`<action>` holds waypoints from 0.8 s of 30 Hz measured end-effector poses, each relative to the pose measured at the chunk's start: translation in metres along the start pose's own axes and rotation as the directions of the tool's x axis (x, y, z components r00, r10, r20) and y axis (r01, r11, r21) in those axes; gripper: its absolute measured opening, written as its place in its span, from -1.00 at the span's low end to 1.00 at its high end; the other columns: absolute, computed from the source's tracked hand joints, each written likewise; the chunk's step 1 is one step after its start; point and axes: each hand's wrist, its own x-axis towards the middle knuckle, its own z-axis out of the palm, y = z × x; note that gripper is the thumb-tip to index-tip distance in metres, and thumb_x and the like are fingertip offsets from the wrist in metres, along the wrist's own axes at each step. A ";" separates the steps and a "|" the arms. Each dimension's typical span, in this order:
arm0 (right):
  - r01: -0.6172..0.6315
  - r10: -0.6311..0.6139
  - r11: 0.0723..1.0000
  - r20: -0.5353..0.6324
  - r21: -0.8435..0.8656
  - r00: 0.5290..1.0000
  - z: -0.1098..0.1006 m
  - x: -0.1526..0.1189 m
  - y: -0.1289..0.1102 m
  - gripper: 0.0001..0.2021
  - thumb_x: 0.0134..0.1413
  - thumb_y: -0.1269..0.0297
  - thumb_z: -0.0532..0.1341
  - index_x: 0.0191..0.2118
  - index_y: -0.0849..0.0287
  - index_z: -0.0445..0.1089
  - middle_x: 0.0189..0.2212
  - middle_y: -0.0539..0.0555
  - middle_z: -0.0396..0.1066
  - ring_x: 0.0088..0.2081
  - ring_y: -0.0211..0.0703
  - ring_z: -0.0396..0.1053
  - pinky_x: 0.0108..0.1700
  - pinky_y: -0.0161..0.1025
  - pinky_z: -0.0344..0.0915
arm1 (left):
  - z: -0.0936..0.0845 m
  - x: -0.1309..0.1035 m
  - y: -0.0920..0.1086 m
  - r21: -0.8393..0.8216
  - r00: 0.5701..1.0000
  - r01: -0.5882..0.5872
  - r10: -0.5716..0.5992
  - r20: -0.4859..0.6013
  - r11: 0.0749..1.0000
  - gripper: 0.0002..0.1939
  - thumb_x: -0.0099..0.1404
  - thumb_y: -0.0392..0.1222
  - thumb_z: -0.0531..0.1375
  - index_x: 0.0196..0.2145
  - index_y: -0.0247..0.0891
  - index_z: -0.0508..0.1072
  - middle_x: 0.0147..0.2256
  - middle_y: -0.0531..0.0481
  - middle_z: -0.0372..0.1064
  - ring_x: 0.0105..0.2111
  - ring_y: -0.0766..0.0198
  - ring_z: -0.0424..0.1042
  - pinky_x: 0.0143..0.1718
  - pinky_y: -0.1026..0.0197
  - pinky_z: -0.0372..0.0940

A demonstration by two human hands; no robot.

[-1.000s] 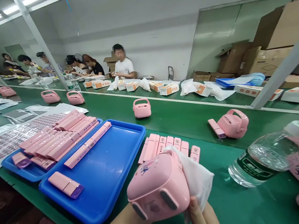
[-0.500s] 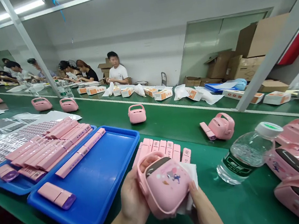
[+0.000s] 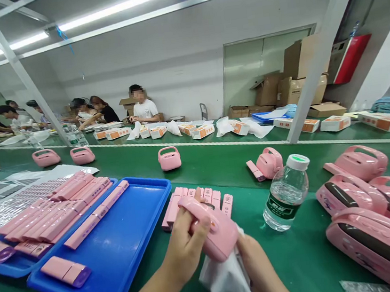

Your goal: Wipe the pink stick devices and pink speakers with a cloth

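Both hands hold a small pink device with a carrying handle (image 3: 224, 237), tilted with its side towards me. My left hand (image 3: 186, 244) is closed around its handle end, the thumb pressed on the side. In my right hand (image 3: 253, 257) is a white cloth (image 3: 227, 277), pressed against the device's lower right side and hanging below it; the right fingertips are mostly hidden. Just behind the device lies a row of pink sticks (image 3: 174, 207). To the left, a blue tray (image 3: 121, 240) carries a few more pink sticks.
A second blue tray (image 3: 9, 268) is heaped with pink sticks. A water bottle (image 3: 283, 197) stands to the right, beside several pink devices (image 3: 381, 246) piled at the edge. More devices, including one pink device (image 3: 169, 158), sit along the green bench. Co-workers sit beyond.
The device has turned from its printed front to its side, and my left hand has shifted its grip. The cloth now hangs lower beneath it. The camera view has swung right.
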 end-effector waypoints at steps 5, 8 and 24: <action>-0.086 0.086 0.996 -0.130 0.004 0.988 -0.023 0.000 -0.013 -0.55 0.19 -0.02 0.03 -0.09 0.28 0.41 -0.37 0.13 0.52 -0.33 -0.02 0.49 -0.31 -0.15 0.45 | 0.004 0.016 0.007 -0.067 0.992 0.123 -0.122 0.017 0.990 -0.61 0.21 0.03 0.15 -0.05 -0.15 0.46 0.14 -0.08 0.23 0.16 0.00 0.13 0.18 0.06 -0.05; 0.219 -0.229 0.958 -0.033 -0.187 0.973 -0.024 -0.003 -0.017 -0.63 0.17 0.12 0.10 0.03 0.16 0.36 -0.03 0.14 0.41 0.04 0.08 0.32 0.04 -0.06 0.30 | 0.017 0.018 0.005 -0.145 0.982 0.185 -0.177 0.065 0.972 -0.64 0.19 0.00 0.18 -0.10 -0.18 0.49 0.12 -0.08 0.25 0.16 0.02 0.14 0.20 0.06 -0.06; 0.816 -0.662 0.360 0.493 -0.453 0.565 -0.020 -0.002 -0.025 -0.68 0.12 0.42 0.00 -0.02 0.25 0.28 -0.11 0.19 0.45 -0.05 -0.07 0.39 -0.10 -0.21 0.40 | 0.024 0.124 0.020 0.037 0.967 0.249 -0.246 -0.063 0.968 -0.82 0.10 -0.16 0.28 -0.43 -0.36 0.46 -0.43 0.03 0.42 -0.44 0.34 0.39 -0.36 0.25 0.30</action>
